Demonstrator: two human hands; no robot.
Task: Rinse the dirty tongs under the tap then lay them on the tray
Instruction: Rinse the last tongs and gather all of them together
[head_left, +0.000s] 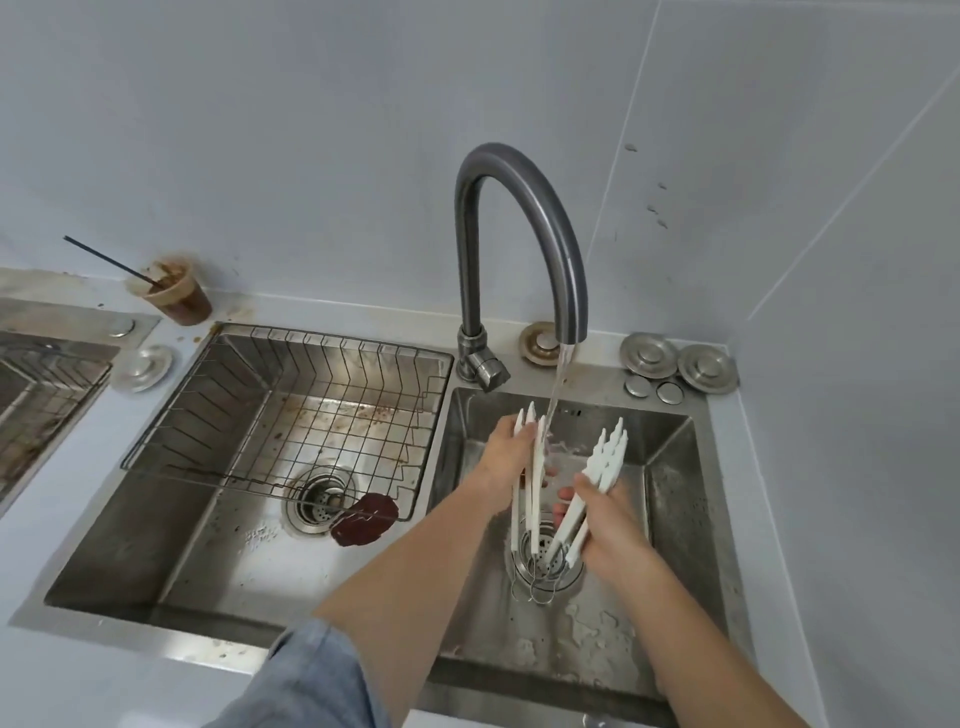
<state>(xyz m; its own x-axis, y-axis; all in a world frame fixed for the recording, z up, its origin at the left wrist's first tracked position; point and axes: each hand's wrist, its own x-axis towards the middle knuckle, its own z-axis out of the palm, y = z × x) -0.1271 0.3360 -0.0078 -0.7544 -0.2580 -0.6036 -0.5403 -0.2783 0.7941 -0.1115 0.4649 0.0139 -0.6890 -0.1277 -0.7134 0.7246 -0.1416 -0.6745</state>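
Water runs from the grey curved tap (524, 218) into the right sink basin (670, 499). My left hand (506, 457) grips a set of white tongs (532, 499), tips up, right beside the stream. My right hand (602, 519) grips a second set of white tongs (605, 457), tips up and tilted to the right, clear of the water. Wire loops at the tongs' lower ends hang over the right drain (545, 561). A wire rack tray (291, 410) sits across the left basin.
A brown flat object (363, 519) lies by the left drain (319, 501). A plastic cup of brown drink with a black straw (174, 293) stands on the back counter. Round metal caps (675, 358) sit behind the right basin. Another sink edge shows far left.
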